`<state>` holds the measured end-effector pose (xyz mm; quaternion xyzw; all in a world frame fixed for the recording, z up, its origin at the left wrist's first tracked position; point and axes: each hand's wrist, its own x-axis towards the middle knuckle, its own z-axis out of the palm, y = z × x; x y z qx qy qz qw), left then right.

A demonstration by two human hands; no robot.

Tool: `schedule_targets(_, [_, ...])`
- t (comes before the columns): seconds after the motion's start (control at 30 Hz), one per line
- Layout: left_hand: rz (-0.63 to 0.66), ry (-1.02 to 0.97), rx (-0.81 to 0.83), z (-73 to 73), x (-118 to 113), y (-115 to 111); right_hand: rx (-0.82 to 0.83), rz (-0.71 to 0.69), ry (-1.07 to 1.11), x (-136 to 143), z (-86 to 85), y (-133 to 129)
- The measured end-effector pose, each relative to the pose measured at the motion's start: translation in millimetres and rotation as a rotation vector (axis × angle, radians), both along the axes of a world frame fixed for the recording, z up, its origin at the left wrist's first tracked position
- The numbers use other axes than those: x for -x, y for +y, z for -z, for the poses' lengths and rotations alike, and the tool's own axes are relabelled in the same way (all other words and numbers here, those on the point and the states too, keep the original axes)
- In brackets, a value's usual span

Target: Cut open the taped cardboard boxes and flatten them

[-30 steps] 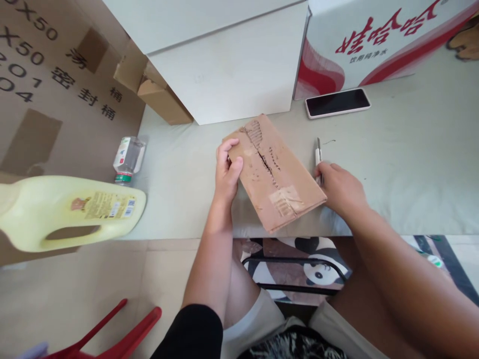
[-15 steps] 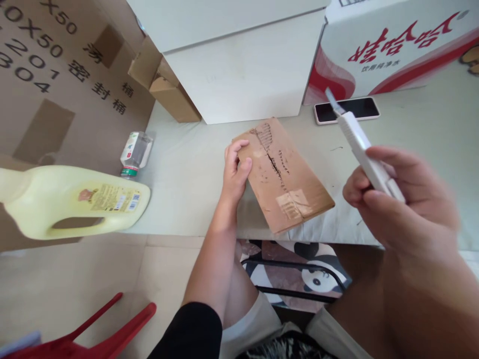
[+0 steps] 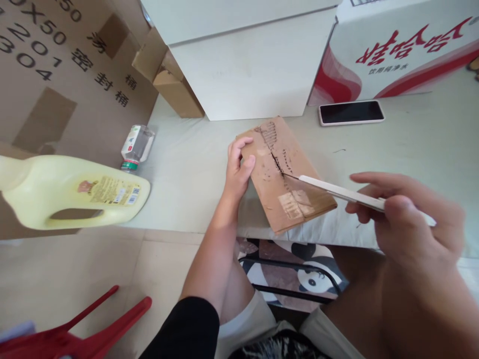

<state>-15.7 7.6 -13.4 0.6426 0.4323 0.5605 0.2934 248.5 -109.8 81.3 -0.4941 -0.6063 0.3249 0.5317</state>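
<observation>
A flat brown cardboard box (image 3: 267, 184) lies tilted near the table's front edge, with black marks and a dark slit along its top seam and a pale tape patch at its lower end. My left hand (image 3: 240, 162) grips the box's left edge, thumb on top. In my right hand (image 3: 407, 214) is a white utility knife (image 3: 340, 191), pointing left. Its thin blade reaches over the box, with the tip at the seam near the lower end of the slit.
A phone (image 3: 352, 112) lies beyond the box, before a red and white carton (image 3: 389, 55). White box (image 3: 254, 75) stands behind. Leftward are a small bottle (image 3: 136, 147), a yellow jug (image 3: 75, 192), a small open carton (image 3: 177, 94) and a large carton (image 3: 90, 119). A red chair (image 3: 108, 329) is lower left.
The knife has swung down from pointing up beside the phone, and its blade is now at the box's seam. My left hand still holds the box; the view has shifted slightly.
</observation>
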Motion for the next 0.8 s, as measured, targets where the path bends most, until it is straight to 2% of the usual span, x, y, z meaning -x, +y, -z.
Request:
schedule_targets(0.1, [0.013,0.024,-0.013,1.8,1.3,0.6,-0.005,-0.02,0.031,-2.7,-0.1,-1.1])
schedule_targets(0.27, [0.019,0.048,-0.045,3.5,3.1,0.3,-0.019,-0.086,-0.221,-6.6,-9.3,-4.7])
schedule_targets(0.4, [0.035,0.028,-0.052,5.0,3.1,0.4,-0.094,-0.063,-0.31,-0.5,-19.5,-10.8])
schedule_targets(0.6, [0.028,0.016,-0.067,8.3,2.1,2.1,0.057,0.149,-0.395,12.7,-37.8,-25.1])
schedule_targets(0.8, [0.027,0.001,-0.067,8.0,1.1,2.7,0.087,0.284,-0.431,21.2,-38.1,-30.3])
